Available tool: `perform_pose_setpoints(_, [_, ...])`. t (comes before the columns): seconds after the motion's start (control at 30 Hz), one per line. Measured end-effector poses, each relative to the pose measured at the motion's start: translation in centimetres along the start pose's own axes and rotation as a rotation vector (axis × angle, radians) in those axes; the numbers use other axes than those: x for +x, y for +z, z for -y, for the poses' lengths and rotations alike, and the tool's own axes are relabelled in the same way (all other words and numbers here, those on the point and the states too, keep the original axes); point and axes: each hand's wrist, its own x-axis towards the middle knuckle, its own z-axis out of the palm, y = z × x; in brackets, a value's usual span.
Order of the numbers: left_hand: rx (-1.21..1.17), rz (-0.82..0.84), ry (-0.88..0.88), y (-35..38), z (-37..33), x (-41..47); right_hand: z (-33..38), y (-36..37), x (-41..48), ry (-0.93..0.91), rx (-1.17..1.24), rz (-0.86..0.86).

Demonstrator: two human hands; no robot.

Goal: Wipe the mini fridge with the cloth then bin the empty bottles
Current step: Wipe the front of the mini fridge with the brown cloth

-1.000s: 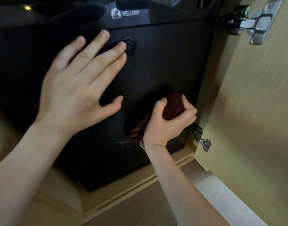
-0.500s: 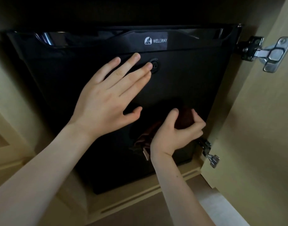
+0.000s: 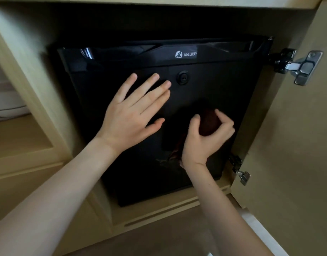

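A black mini fridge [image 3: 214,85] with a white brand mark fills a wooden cabinet bay, its door shut and a round lock near the top middle. My left hand [image 3: 133,115] lies flat on the door with fingers spread, just left of the lock. My right hand [image 3: 205,139] is lower and to the right, pressing a bunched dark red cloth [image 3: 209,122] against the door. A tail of the cloth hangs below the palm. No bottles are in view.
The open wooden cabinet door [image 3: 292,154] stands at the right on two metal hinges [image 3: 297,67]. A wooden divider [image 3: 29,93] walls the bay on the left, with a shelf and a white bowl-like object [image 3: 7,106] beyond it. The cabinet's base rail runs under the fridge.
The view has pulled back and up, showing the whole fridge front and cabinet frame. Both hands stay on the door; the right hand with the cloth has shifted slightly.
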Motion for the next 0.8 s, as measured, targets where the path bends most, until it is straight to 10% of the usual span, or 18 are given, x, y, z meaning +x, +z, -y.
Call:
perform_pose_setpoints(0.2, [0.020,-0.022,-0.090,-0.3,0.2,-3.9,-3.7,-1.7,-3.1,-0.505,-0.203,0.344])
perform_pose_setpoints(0.33, [0.042,-0.054,-0.103,0.0,-0.2,-4.0,-5.7,-4.6,-5.4,-0.265,-0.207,0.439])
perform_pose_setpoints(0.5, [0.011,-0.076,-0.101,0.3,0.0,-4.1,-1.9,-1.7,-4.9,0.084,-0.044,0.170])
perform_pose_setpoints(0.8, [0.017,-0.063,-0.095,0.2,-0.2,-4.0,-1.1,-2.2,-4.8,0.156,-0.052,0.183])
